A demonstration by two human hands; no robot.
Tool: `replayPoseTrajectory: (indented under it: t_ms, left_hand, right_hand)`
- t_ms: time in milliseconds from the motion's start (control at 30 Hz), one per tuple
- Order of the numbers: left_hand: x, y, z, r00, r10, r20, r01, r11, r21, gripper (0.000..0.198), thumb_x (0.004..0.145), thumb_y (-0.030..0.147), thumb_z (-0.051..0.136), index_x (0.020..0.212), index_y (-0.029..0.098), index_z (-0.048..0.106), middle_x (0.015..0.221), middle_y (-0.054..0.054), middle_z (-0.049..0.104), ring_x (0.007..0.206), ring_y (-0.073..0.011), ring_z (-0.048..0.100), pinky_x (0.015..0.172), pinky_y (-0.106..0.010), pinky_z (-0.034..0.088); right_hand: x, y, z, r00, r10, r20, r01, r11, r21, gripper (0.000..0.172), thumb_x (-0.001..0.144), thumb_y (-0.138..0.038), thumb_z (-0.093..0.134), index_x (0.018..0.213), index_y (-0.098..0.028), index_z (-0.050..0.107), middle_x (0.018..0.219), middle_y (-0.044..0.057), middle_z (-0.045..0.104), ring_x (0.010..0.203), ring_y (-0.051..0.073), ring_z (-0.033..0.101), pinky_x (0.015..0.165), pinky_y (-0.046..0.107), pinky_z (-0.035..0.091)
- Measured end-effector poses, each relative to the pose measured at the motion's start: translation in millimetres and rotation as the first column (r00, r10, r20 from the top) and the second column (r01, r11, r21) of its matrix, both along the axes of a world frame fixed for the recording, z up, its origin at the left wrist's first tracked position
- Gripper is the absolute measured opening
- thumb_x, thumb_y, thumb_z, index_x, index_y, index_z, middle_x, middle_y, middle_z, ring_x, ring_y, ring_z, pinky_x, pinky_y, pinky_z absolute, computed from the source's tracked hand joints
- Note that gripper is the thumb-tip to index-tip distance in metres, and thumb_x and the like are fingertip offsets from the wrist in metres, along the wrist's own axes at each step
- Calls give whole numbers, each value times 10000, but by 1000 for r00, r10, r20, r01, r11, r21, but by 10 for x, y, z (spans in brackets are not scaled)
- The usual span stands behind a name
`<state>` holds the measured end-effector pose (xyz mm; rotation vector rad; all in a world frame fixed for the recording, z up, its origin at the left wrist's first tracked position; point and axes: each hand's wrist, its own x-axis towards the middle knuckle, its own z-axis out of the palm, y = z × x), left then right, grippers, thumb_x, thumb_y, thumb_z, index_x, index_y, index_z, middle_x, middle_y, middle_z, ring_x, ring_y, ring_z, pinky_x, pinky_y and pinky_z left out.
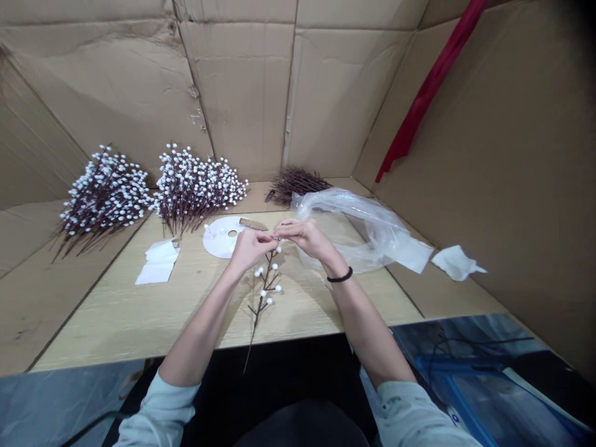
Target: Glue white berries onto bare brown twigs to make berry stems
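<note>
My left hand (251, 248) and my right hand (302, 239) meet above the middle of the pale wood-grain table (139, 323). Their fingertips pinch the top of an artificial white-berry stem (263, 292), which hangs down toward me with its dark twigs and white balls. The pinched spot is mostly hidden by my fingers. Just beyond my left hand lies a white plastic disc (221, 237) with a central hole. A small brown flat object (254, 224) rests against its edge, and I cannot tell what it is.
Two heaps of white-berry branches (105, 192) lie at the far left, with brown twigs (295, 185) behind. A clear plastic bag (367, 230) lies right of my hands, white paper (158, 264) left. Cardboard walls (242, 87) surround the table; a red strip (428, 93) hangs on the right.
</note>
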<state>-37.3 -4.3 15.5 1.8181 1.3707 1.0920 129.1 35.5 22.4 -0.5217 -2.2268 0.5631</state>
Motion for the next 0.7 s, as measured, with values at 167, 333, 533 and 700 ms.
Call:
replayPoseTrajectory:
  t_ms: [167,333,533,700]
  left_hand:
    - [-2,-16,38,1000,-15,26,15,1000,-17,212,623,277,550,523,101,613,461,36,430,485,-70,351,470,-201,243]
    - [-4,-15,37,1000,-18,15,19,1000,-17,216,626,272,547,495,105,589,448,42,390,473,-64,326,459,-203,220]
    - [-14,-4,27,999,-26,44,28,999,-38,210,626,281,560,565,98,644,489,22,498,495,-76,393,478,-201,271]
    - [-26,-6,60,997,-24,68,28,998,-53,208,634,270,563,643,98,679,563,-13,599,531,-96,468,526,-210,343]
  right_hand:
    - [-3,-2,-4,1000,-15,-7,15,1000,10,216,815,-179,497,861,-221,704,847,48,697,841,160,612,770,300,488]
    - [-7,0,-10,1000,-2,-5,2,1000,30,212,814,-186,501,864,-216,705,844,53,695,851,164,606,782,304,481]
    - [5,3,1,1000,4,-22,-4,1000,2,211,822,-222,497,865,-211,703,835,56,696,850,163,605,782,311,477]
    - [27,-24,43,997,-21,-76,10,990,-139,206,814,-258,518,932,-225,684,943,50,692,891,158,621,813,301,473]
